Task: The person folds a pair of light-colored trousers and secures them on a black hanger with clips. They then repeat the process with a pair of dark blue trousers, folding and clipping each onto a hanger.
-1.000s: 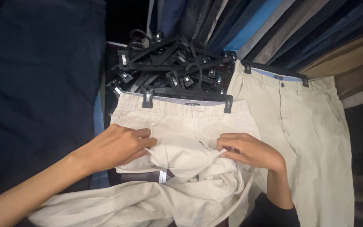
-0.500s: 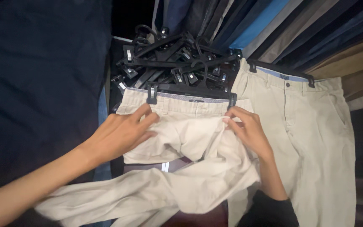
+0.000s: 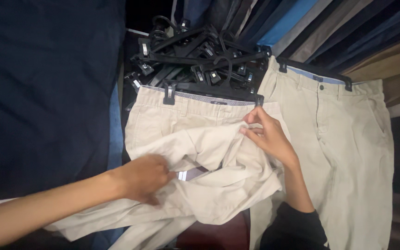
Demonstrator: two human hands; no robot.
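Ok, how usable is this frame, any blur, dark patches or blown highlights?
Head view: the left hand is slightly motion-smeared, while the right hand and the beige trousers it pinches read sharp. Light falls mainly on the pale cloth. The navy fabric at left and the black hangers sink into shadow with little detail. No glare or blown highlights show.

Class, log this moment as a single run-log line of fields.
left hand: gripping beige trousers | right hand: pinching fabric fold near waistband | clip hanger: on waistband | second beige pair: alongside | hanger pile: behind
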